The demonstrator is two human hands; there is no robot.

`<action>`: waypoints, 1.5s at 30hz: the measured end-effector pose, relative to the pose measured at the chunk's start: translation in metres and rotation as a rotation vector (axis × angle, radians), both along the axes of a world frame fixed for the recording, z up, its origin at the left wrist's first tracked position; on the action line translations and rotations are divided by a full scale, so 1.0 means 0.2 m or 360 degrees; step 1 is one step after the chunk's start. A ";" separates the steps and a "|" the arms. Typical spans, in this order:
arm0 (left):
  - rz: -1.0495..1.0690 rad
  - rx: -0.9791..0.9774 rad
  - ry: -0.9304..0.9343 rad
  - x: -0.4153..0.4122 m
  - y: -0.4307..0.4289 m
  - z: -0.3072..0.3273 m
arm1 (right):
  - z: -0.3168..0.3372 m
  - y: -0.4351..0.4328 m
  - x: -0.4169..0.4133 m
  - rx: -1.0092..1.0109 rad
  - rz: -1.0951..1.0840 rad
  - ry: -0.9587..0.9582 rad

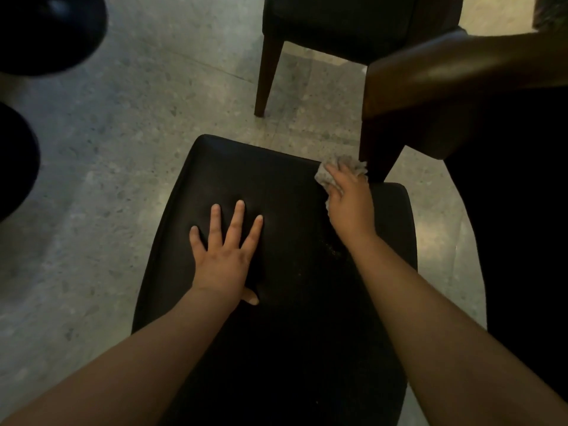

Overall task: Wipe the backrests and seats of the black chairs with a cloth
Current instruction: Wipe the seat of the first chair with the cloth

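A left hand (222, 256) lay flat, fingers spread, steadying a black seat (289, 318) while the right hand (349, 199) gripped a cloth (344, 166) wiping its far corner

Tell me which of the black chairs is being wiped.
The nearest chair: the left hand lies flat on its seat, the right hand holds the cloth at its far edge. The top chair and the right chair go untouched.
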State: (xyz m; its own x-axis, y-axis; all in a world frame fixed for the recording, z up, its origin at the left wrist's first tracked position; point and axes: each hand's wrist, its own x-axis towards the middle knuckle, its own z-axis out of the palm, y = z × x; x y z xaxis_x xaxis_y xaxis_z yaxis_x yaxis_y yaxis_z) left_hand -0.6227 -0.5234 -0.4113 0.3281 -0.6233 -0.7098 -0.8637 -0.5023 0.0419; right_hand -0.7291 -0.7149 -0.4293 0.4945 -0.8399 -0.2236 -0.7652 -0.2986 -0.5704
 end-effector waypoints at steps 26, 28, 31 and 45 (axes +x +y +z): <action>-0.0019 -0.0062 0.0083 0.02 0.03 0.03 | 0.08 0.28 -0.18 0.0237 0.0053 -0.0286; -0.0021 -0.0086 0.0093 0.03 0.04 0.03 | 0.09 0.20 -0.16 0.0092 0.0019 -0.0287; -0.0010 -0.0142 0.0143 0.04 0.06 0.05 | 0.06 0.10 -0.08 0.0016 -0.0055 -0.0179; 0.0575 -0.0074 0.0165 0.17 0.15 0.02 | 0.09 0.07 -0.03 0.0000 0.0008 -0.0237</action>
State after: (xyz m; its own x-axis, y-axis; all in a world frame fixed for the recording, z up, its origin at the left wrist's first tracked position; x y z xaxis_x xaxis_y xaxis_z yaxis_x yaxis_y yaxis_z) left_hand -0.5893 -0.4940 -0.4067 0.4605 -0.5129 -0.7245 -0.6211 -0.7693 0.1499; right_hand -0.7352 -0.7004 -0.4112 0.5265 -0.8373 -0.1475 -0.6707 -0.3024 -0.6773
